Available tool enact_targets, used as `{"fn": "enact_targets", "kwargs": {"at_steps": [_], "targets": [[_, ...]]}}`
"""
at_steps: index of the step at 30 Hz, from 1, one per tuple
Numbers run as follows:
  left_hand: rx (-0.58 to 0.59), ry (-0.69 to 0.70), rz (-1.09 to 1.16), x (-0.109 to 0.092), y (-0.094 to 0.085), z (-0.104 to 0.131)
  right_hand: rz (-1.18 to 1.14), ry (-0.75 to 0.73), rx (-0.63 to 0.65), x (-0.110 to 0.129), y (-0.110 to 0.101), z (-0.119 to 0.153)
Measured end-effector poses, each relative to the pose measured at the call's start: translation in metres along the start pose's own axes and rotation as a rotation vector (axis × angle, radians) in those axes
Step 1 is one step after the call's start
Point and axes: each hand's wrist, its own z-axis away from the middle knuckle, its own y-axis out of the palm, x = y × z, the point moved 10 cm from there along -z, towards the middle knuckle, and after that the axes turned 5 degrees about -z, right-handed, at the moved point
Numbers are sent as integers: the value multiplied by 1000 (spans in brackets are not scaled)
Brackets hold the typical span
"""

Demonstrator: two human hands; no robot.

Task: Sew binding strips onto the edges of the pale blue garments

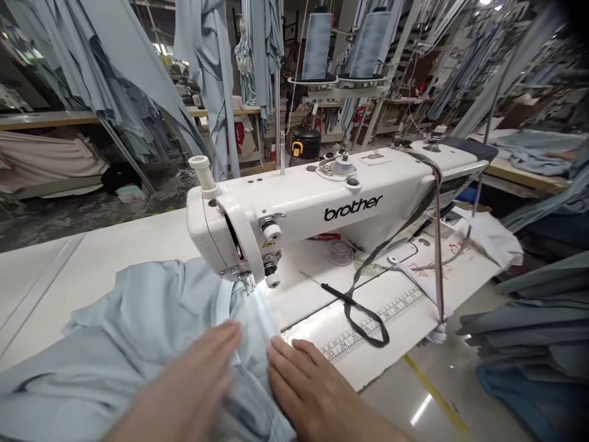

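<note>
Head view: pale blue cloth (156, 307) lies on the sewing table, bunched under and left of the hands, its far edge running beneath the presser foot (249, 284) of a white sewing machine (294, 199). A lighter band (264, 313) on it runs lengthwise from the foot back toward the right hand (313, 383). That hand's fingers extend flat along the band, unclenched; the left hand (188, 380), motion-blurred over the cloth, reaches slightly nearer the foot; cannot tell whether it pinches fabric. Machine arm reads "brother"; small yellow warning label (269, 244) by the tension dials, text too small. Ruler scale (354, 337) on the table edge: 23, 24 legible. Red handwriting (426, 268) farther right, unreadable.
</note>
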Motion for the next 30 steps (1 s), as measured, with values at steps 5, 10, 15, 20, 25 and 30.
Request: {"fn": "enact_targets", "kwargs": {"at_steps": [5, 10, 15, 20, 25, 30], "targets": [[-8, 197, -300, -42, 28, -35, -42, 38, -136, -11, -15, 10], [-24, 238, -429, -44, 29, -31, -50, 37, -126, -18, -13, 15], [-45, 187, -401, -32, 28, -36, -105, 55, -121, -28, -8, 5], [-86, 128, -362, -16, 27, -41, -81, 8, -2, -32, 2, -7], [-75, 79, -317, 8, 30, -41, -54, -11, 97, -38, 7, -22], [-105, 64, -269, 16, 20, -45, -102, -58, 192, -40, 15, -37]]}}
